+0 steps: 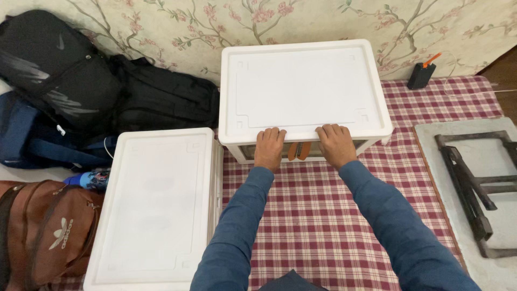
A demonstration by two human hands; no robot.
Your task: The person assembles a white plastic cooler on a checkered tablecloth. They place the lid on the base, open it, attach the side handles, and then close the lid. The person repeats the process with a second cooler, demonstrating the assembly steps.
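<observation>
In the head view, I have both hands on the near edge of the white rectangular plastic storage box (304, 91) at upper centre of the frame, standing on the red-and-white checked cloth (323, 215). My left hand (269, 148) and right hand (335, 144) curl their fingers over the lid's front lip without closing around anything, with a pair of orange latches (299, 151) between them. I judge the lid could pop unevenly if one side lifts first, or the box could slide back toward the floral wall (301, 21). A second white plastic box (156, 205) sits at lower left.
</observation>
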